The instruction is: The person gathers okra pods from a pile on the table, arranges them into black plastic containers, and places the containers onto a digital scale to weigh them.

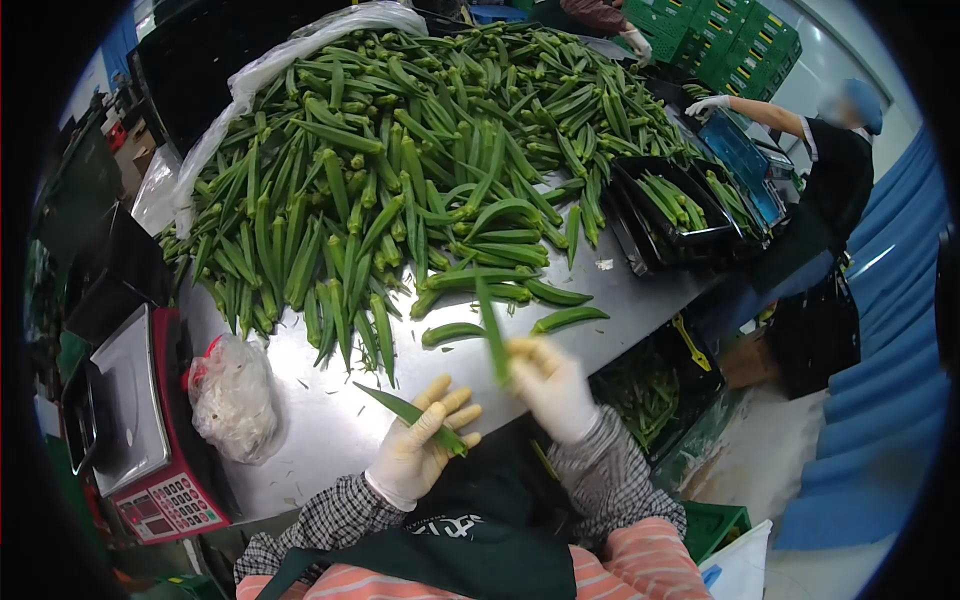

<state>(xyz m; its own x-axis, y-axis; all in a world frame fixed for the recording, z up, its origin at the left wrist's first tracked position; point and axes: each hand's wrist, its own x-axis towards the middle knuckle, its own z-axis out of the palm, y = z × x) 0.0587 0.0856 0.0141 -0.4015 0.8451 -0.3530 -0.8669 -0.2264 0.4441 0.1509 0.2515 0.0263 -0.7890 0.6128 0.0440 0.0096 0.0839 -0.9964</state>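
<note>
My left hand (pixel 420 445), in a pale glove, holds an okra pod (pixel 400 408) across the palm under the thumb, its tip pointing up and left. To its right, my right hand (pixel 548 385), also gloved, grips a long okra pod (pixel 490 325) near its lower end, the pod upright and slightly blurred. Both hands are over the front edge of the metal table (pixel 330 425). A few loose pods, among them one curved pod (pixel 570 318), lie just beyond my right hand, in front of a large okra heap (pixel 400 170).
A red scale (pixel 170 500) and a crumpled plastic bag (pixel 235 398) stand at the left. Black trays (pixel 685 235) of okra are at the right, near a co-worker (pixel 840 170). A black crate (pixel 690 400) sits below the table's right edge. Another person's gloved hand (pixel 637 43) is behind the heap.
</note>
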